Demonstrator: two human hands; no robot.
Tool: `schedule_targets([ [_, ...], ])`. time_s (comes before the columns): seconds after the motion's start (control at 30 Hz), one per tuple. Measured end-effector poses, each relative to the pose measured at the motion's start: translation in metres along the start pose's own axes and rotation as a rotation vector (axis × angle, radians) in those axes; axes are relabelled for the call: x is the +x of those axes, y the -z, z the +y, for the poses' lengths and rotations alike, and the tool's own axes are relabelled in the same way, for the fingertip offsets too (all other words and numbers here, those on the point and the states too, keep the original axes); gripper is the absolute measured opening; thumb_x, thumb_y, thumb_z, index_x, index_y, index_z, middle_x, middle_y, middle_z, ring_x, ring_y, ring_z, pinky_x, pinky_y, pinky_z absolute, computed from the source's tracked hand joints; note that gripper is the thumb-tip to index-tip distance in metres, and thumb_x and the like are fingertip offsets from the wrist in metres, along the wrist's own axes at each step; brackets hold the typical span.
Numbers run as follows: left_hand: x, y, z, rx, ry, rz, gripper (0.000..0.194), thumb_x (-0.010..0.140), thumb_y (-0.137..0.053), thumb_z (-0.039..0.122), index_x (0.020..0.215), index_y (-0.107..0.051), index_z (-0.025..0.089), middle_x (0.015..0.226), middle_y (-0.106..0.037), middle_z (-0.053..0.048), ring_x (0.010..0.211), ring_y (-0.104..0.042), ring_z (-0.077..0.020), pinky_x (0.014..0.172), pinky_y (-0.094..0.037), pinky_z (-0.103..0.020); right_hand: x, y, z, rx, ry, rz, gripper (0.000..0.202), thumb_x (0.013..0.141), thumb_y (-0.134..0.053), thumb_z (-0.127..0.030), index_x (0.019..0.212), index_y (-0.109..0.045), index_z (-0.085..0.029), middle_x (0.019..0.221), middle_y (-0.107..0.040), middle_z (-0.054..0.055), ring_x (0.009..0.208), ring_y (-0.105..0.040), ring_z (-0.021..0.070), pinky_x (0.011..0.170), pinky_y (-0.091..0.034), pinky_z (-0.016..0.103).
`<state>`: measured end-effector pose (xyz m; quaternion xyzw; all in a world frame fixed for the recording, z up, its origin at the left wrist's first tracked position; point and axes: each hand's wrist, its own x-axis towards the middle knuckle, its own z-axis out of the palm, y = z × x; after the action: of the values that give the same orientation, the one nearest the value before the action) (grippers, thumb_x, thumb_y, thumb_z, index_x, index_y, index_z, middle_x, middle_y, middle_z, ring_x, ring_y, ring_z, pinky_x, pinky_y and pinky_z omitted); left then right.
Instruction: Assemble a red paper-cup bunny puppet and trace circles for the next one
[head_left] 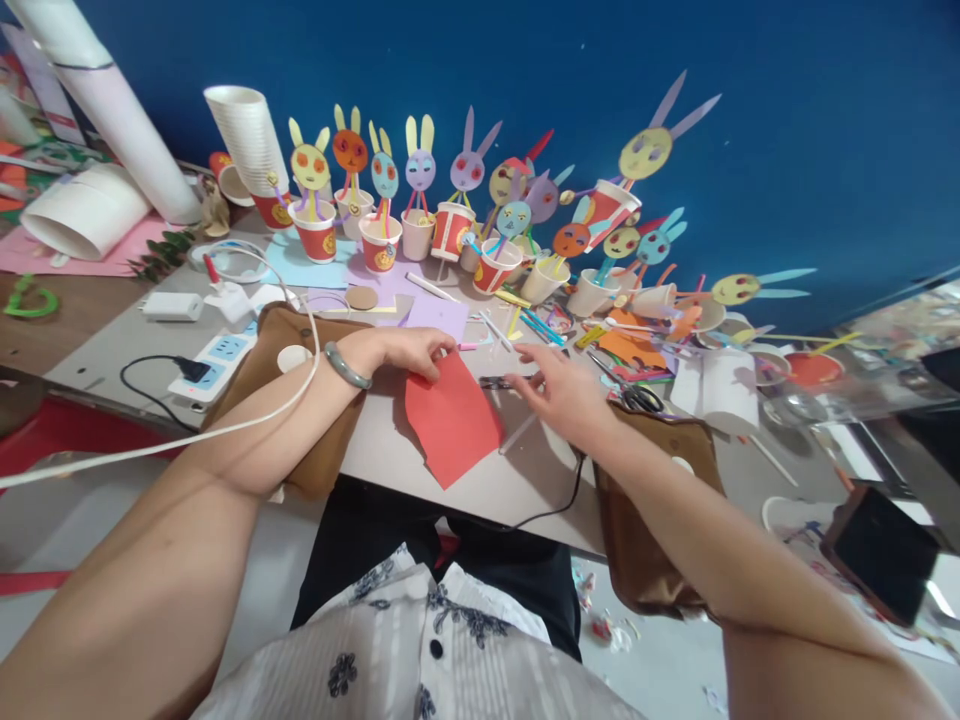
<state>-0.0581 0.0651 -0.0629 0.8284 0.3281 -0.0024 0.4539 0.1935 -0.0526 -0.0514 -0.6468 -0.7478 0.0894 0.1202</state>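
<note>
A sheet of red paper (pixel 454 420) hangs at a tilt over the front of the grey table, its upper left edge pinched between the thumb and fingers of my left hand (pixel 416 352). To the right of the paper, my right hand (pixel 559 392) reaches over the table with its fingers apart. Its fingertips are at a small dark narrow object (pixel 495 382), whose kind I cannot make out. A pale thin strip (pixel 517 434) lies below that hand. Scissors with black handles (pixel 641 398) rest farther right.
Rabbit figures in paper cups (pixel 315 240) line the back by the blue wall. A stack of white cups (pixel 247 140) stands left of them. A white cable (pixel 296 395) crosses over my left forearm. A power strip (pixel 217 362) and brown cushions (pixel 660 500) flank the work area.
</note>
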Motion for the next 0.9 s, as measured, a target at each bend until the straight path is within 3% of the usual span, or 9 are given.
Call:
schedule_targets([
  [0.07, 0.000, 0.000, 0.000, -0.050, 0.001, -0.051, 0.040, 0.054, -0.069, 0.022, 0.094, -0.068, 0.019, 0.075, -0.064, 0.001, 0.067, -0.057, -0.0169, 0.059, -0.039, -0.027, 0.016, 0.019, 0.013, -0.182, -0.055, -0.023, 0.039, 0.096, -0.055, -0.036, 0.126, -0.072, -0.018, 0.124, -0.075, 0.015, 0.103, -0.074, 0.0326, 0.094, -0.054, 0.045],
  [0.13, 0.000, 0.000, -0.001, -0.095, 0.003, -0.053, 0.040, 0.055, -0.072, 0.022, 0.095, -0.070, 0.019, 0.077, -0.067, 0.001, 0.067, -0.059, -0.0169, 0.060, -0.040, -0.027, 0.030, 0.036, 0.029, -0.324, -0.123, -0.058, 0.037, 0.094, -0.056, -0.031, 0.123, -0.074, -0.019, 0.124, -0.075, 0.015, 0.112, -0.070, 0.0346, 0.094, -0.053, 0.044],
  [0.27, 0.000, 0.001, -0.002, -0.087, -0.038, -0.054, 0.029, 0.056, -0.076, 0.024, 0.084, -0.070, 0.018, 0.072, -0.066, 0.001, 0.065, -0.058, -0.0154, 0.057, -0.040, -0.025, 0.046, 0.057, 0.055, -0.394, -0.219, -0.089, 0.032, 0.090, -0.058, -0.027, 0.114, -0.078, -0.019, 0.111, -0.079, 0.013, 0.104, -0.072, 0.0324, 0.085, -0.051, 0.039],
  [0.37, 0.002, 0.000, -0.004, -0.099, -0.057, -0.100, 0.029, 0.058, -0.074, 0.024, 0.086, -0.069, 0.018, 0.076, -0.069, 0.001, 0.067, -0.060, -0.0165, 0.058, -0.041, -0.026, 0.050, 0.054, 0.062, -0.390, -0.217, -0.169, 0.021, 0.088, -0.065, -0.035, 0.092, -0.080, -0.020, 0.097, -0.079, 0.011, 0.094, -0.073, 0.0310, 0.078, -0.051, 0.036],
  [0.5, 0.005, -0.002, -0.005, -0.037, -0.036, 0.032, 0.038, 0.058, -0.071, 0.025, 0.095, -0.069, 0.018, 0.084, -0.070, -0.001, 0.073, -0.063, -0.0185, 0.060, -0.042, -0.027, 0.054, 0.034, 0.056, -0.413, -0.184, -0.316, 0.032, 0.085, -0.070, -0.045, 0.064, -0.071, -0.022, 0.079, -0.076, 0.013, 0.087, -0.073, 0.0338, 0.075, -0.051, 0.040],
  [0.6, 0.006, -0.003, -0.004, 0.012, 0.010, 0.155, 0.042, 0.056, -0.072, 0.025, 0.098, -0.069, 0.018, 0.086, -0.067, -0.002, 0.076, -0.062, -0.0194, 0.062, -0.043, -0.028, 0.057, 0.022, 0.048, -0.435, -0.214, -0.364, 0.034, 0.081, -0.074, -0.040, 0.055, -0.064, -0.021, 0.072, -0.072, 0.013, 0.083, -0.073, 0.0332, 0.075, -0.051, 0.040],
  [0.7, 0.005, -0.002, -0.003, 0.050, 0.061, 0.191, 0.037, 0.054, -0.074, 0.025, 0.090, -0.067, 0.019, 0.083, -0.064, -0.001, 0.073, -0.059, -0.0192, 0.063, -0.040, -0.030, 0.060, 0.021, 0.049, -0.419, -0.267, -0.383, 0.030, 0.080, -0.073, -0.036, 0.055, -0.063, -0.022, 0.073, -0.071, 0.011, 0.086, -0.072, 0.0313, 0.077, -0.050, 0.038],
  [0.8, 0.004, -0.001, -0.004, 0.070, 0.105, 0.151, 0.024, 0.056, -0.074, 0.026, 0.076, -0.062, 0.020, 0.075, -0.061, -0.001, 0.068, -0.055, -0.0183, 0.063, -0.035, -0.031, 0.059, 0.030, 0.061, -0.240, -0.337, -0.313, 0.027, 0.082, -0.068, -0.033, 0.058, -0.064, -0.023, 0.070, -0.069, 0.007, 0.082, -0.069, 0.0281, 0.074, -0.050, 0.036],
  [0.9, 0.004, -0.001, -0.006, 0.048, 0.157, 0.176, 0.020, 0.060, -0.074, 0.027, 0.068, -0.057, 0.021, 0.068, -0.059, -0.001, 0.065, -0.052, -0.0170, 0.061, -0.032, -0.031, 0.057, 0.037, 0.073, 0.059, -0.320, -0.064, 0.028, 0.084, -0.065, -0.039, 0.062, -0.063, -0.022, 0.064, -0.064, 0.004, 0.070, -0.064, 0.0233, 0.069, -0.050, 0.035],
])
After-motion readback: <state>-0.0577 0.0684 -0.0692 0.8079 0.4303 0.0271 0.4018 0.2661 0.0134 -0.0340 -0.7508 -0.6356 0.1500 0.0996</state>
